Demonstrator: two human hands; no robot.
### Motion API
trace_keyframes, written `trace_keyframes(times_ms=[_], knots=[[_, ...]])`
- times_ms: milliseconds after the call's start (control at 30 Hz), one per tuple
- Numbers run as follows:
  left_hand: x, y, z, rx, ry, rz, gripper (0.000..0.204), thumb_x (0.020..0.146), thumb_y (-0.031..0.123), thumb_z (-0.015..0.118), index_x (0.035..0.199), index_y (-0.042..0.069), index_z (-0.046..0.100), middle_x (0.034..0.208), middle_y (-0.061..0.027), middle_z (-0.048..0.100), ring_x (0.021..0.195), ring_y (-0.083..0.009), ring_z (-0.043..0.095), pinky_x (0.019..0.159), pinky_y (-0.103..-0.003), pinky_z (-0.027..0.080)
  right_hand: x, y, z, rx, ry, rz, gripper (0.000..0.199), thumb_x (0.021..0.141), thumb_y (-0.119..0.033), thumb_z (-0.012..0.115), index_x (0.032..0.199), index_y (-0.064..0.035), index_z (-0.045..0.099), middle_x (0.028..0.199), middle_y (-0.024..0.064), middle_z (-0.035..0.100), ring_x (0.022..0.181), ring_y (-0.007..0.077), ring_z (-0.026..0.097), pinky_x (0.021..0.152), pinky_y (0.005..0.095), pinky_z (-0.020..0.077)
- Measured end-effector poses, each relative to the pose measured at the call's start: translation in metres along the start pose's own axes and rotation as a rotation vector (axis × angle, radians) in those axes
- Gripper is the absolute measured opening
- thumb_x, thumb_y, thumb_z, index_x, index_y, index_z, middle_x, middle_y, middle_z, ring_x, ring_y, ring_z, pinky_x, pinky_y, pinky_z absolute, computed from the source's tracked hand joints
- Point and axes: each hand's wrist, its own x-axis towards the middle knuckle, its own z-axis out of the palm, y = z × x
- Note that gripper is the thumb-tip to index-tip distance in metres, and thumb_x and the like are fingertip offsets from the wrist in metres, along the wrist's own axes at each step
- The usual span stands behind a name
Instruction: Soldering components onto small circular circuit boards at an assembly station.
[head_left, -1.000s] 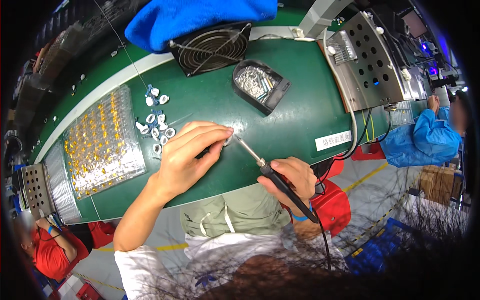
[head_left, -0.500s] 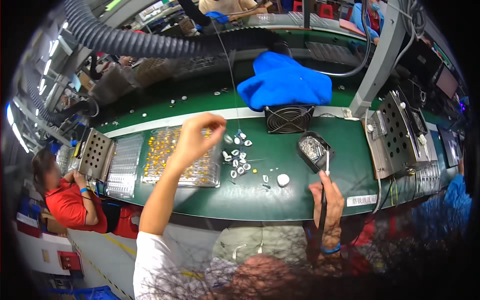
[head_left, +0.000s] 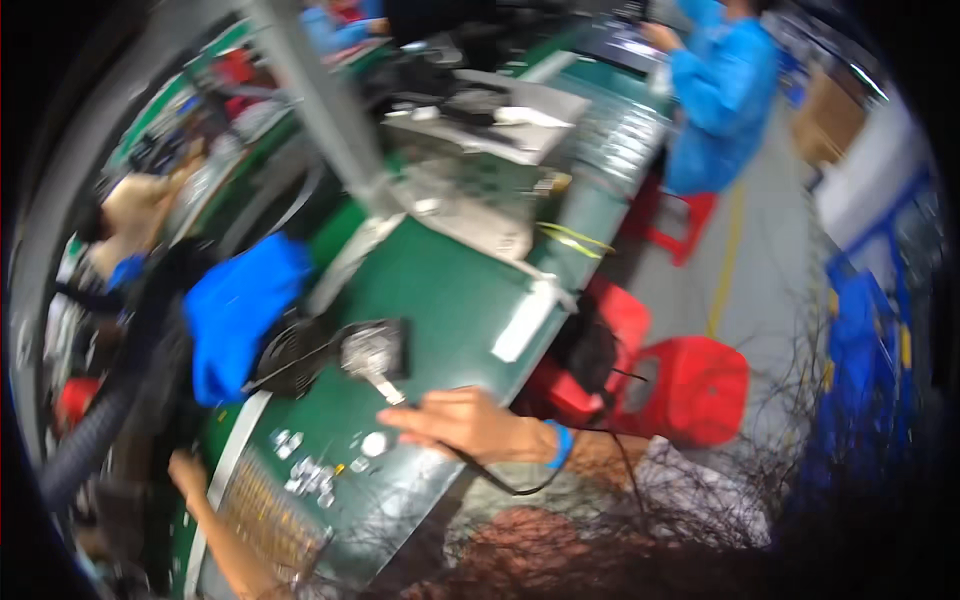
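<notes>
The whole view is smeared by motion. My right hand (head_left: 465, 425) is closed round a soldering iron (head_left: 388, 392). Its pale tip end points toward a dark open box (head_left: 403, 345) with shiny metallic contents, and a black cord trails under my wrist. My left hand (head_left: 187, 475) is beyond the pale rail at the far edge of the bench, over the green strip behind; blur hides its fingers and anything in them. A clear tray (head_left: 275, 525) with yellowish parts lies by my left forearm. Several small white-and-dark parts (head_left: 312, 478) and a white round piece (head_left: 374, 444) lie between my hands.
A blue cloth (head_left: 245, 315) drapes over a black fan (head_left: 292, 358) behind the box. A grey post (head_left: 325, 110) and a metal stand (head_left: 470, 195) rise farther off. Red stools (head_left: 690, 390) stand beside the bench. A person in blue (head_left: 725, 95) works at the far end.
The view has swung to the right, bringing in the stools and the person in blue. My left hand has moved from above the tray to beyond the rail. My right hand still holds the soldering iron.
</notes>
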Motion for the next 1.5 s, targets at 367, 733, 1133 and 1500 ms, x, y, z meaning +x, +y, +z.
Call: trace_keyframes(times_ms=[367, 733, 1133, 1500], knots=[[0.0, 0.018, -0.027, -0.689, 0.312, 0.032, 0.032, 0.095, -0.006, 0.062, 0.127, -0.007, 0.067, 0.114, -0.0193, 0.074, 0.098, -0.0314, 0.071, 0.086, -0.038, 0.056, -0.002, 0.009, 0.006, 0.037, 0.081, 0.008, 0.058, 0.101, -0.024, 0.073, 0.154, -0.0093, 0.053, 0.077, 0.0072, 0.061, 0.07, 0.0262, 0.061, 0.059, 0.0404, 0.053], [-0.162, 0.317, -0.261, -1.181, 0.002, 0.351, 0.016, 0.092, -0.007, 0.071, 0.108, -0.005, 0.076, 0.101, -0.0129, 0.077, 0.096, -0.0201, 0.07, 0.084, -0.032, 0.057, 0.009, -0.01, 0.005, 0.23, 0.16, 0.027, 0.057, 0.089, 0.002, 0.08, 0.143, -0.0047, 0.063, 0.097, 0.0097, 0.077, 0.076, 0.0249, 0.072, 0.066, 0.0375, 0.0591], [-0.163, 0.379, -0.237, -1.378, -0.502, 0.194, 0.019, 0.099, -0.003, 0.072, 0.118, -0.007, 0.073, 0.109, -0.0143, 0.079, 0.105, -0.0192, 0.076, 0.094, -0.031, 0.06, 0.006, -0.02, 0.01, 0.284, 0.1, 0.074, 0.04, 0.102, 0.0, 0.067, 0.14, 0.0043, 0.058, 0.105, 0.0194, 0.08, 0.081, 0.0259, 0.076, 0.074, 0.0356, 0.0616], [-0.168, 0.393, -0.221, -1.22, -0.225, 0.327, 0.026, 0.094, -0.004, 0.072, 0.119, 0.001, 0.075, 0.114, -0.0142, 0.075, 0.096, -0.0257, 0.073, 0.085, -0.034, 0.059, 0.004, -0.021, 0.024, 0.172, 0.02, -0.018, 0.056, 0.083, 0.009, 0.078, 0.136, -0.0035, 0.065, 0.103, 0.014, 0.077, 0.077, 0.029, 0.071, 0.066, 0.0378, 0.0575]])
